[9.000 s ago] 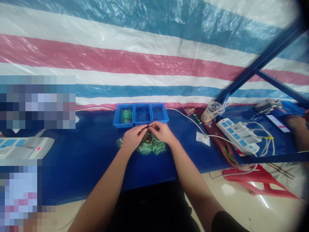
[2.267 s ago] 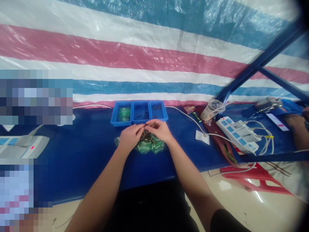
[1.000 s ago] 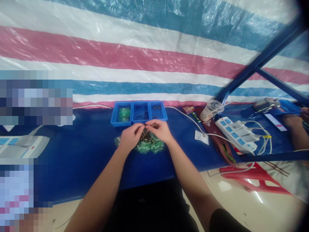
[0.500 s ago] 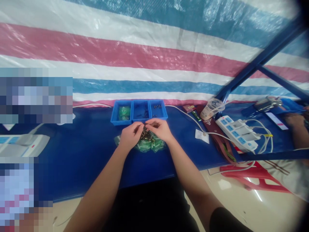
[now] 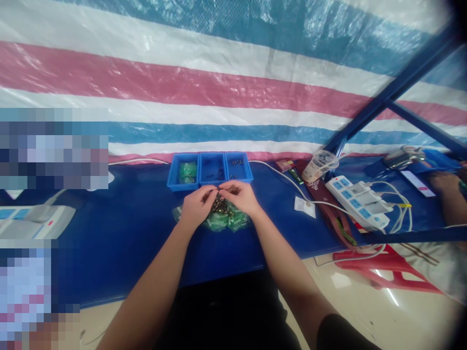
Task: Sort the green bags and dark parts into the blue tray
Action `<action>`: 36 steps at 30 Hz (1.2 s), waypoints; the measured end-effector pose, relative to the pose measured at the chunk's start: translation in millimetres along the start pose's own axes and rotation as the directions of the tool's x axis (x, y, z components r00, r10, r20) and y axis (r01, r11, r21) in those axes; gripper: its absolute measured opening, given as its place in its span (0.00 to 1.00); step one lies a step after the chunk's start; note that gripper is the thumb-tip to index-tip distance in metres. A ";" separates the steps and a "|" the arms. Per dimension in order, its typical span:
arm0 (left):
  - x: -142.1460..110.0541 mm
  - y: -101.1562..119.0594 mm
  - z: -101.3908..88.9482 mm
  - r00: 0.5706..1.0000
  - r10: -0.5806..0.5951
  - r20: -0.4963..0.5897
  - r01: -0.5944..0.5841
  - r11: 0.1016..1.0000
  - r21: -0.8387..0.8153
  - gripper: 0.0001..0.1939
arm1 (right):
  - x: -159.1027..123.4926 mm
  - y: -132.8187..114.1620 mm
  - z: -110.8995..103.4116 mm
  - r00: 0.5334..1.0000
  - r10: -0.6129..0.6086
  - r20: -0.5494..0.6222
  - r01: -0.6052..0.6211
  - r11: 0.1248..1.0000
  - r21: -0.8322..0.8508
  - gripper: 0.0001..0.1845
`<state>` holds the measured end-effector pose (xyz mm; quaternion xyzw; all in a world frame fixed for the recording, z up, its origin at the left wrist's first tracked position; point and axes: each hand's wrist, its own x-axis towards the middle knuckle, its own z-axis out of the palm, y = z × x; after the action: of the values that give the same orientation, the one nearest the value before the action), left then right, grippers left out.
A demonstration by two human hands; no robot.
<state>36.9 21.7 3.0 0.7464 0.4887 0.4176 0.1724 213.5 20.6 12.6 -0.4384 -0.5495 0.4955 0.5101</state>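
Ideally, the left hand point(image 5: 197, 206) and right hand point(image 5: 241, 196), pinching a small dark piece point(image 5: 218, 189), should work low over the metallic-looking pile point(image 5: 221, 206), mid-frame.

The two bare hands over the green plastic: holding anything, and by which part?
The left hand and right hand seem to pinch a small dark piece between them; which part cannot be told.

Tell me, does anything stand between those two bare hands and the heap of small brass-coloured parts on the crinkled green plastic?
Nothing visible does. The bare left hand and bare right hand come together close by the heap of small brass-coloured parts. The three open blue plastic bins sit beyond it, not between.
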 end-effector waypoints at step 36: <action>-1.1 -0.5 -1.0 1.000 -0.019 0.014 0.019 1.000 -0.012 0.14 | -1.1 1.4 -0.1 0.999 -0.030 -0.011 0.028 0.996 -0.087 0.13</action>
<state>35.6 20.8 2.8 0.7436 0.4921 0.4135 0.1843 213.7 19.7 11.1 -0.4553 -0.5737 0.4609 0.5011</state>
